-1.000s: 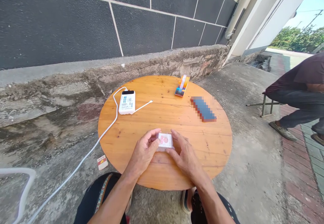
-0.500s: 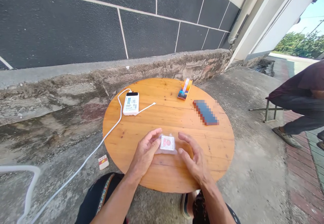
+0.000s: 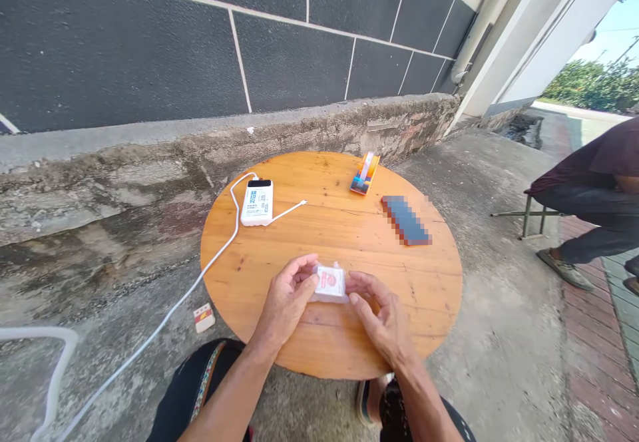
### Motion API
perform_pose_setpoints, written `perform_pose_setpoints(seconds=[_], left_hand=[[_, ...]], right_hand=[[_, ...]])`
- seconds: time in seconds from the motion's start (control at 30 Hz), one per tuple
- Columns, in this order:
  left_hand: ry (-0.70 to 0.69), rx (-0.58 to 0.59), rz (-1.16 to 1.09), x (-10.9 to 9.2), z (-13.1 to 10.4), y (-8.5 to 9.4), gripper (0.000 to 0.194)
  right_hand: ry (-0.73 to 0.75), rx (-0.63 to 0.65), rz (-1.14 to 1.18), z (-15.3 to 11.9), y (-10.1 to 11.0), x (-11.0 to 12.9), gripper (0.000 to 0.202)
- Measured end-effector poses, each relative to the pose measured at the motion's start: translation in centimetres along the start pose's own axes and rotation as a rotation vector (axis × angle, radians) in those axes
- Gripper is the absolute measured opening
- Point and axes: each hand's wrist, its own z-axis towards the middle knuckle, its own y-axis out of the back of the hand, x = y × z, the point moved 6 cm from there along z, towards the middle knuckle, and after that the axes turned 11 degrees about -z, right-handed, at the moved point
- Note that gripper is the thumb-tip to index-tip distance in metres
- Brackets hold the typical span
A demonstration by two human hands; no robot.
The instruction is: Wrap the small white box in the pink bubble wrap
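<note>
A small clear plastic packet with a white face and red print (image 3: 330, 281) is near the front of the round wooden table (image 3: 309, 335). My left hand (image 3: 289, 295) has its thumb on the packet's left edge, with the fingers curled behind it, so it is closed on that side. At the opposite end, my right hand (image 3: 377, 309) has its thumb and bent fingertips against the right edge. The packet's printed face is turned up toward me. Whether its underside touches the wood is hidden.
On the table are a white power bank (image 3: 258, 202) with a cable, a tape dispenser (image 3: 365, 174) and a phone with a red edge (image 3: 405, 221). A small box (image 3: 204, 318) lies on the ground at left. A seated person (image 3: 589, 189) is at far right.
My right hand has moved left, its fingers closing from a spread pose onto the packet's right edge. The left hand keeps its hold; the packet has tilted slightly.
</note>
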Motion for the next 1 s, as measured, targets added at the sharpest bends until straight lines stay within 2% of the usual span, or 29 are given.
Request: perform_pose_setpoints(seconds=[0.2, 0.3, 0.47, 0.6, 0.7, 1.0], left_hand=[[-0.004, 0.03, 0.049, -0.6, 0.0, -0.3, 0.036], [0.006, 0.02, 0.045, -0.7, 0.0, -0.2, 0.035], [0.011, 0.023, -0.019, -0.3, 0.0, -0.2, 0.034], [0.037, 0.025, -0.072, 0.2, 0.1, -0.1, 0.034], [0.039, 0.029, -0.095, 0.2, 0.2, 0.0, 0.034], [0.02, 0.053, 0.008, 0.1, 0.4, -0.1, 0.032]], right_hand=[[-0.017, 0.029, 0.008, 0.0, -0.4, 0.1, 0.026], [-0.006, 0.003, -0.036, 0.0, -0.2, 0.1, 0.023], [0.12, -0.114, -0.177, 0.4, 1.0, 0.8, 0.012], [0.225, -0.157, -0.268, 0.6, 1.4, 2.1, 0.008], [0.278, -0.147, -0.36, 0.9, 1.1, 3.3, 0.009], [0.374, -0.012, -0.701, 3.3, 0.0, 6.3, 0.01]])
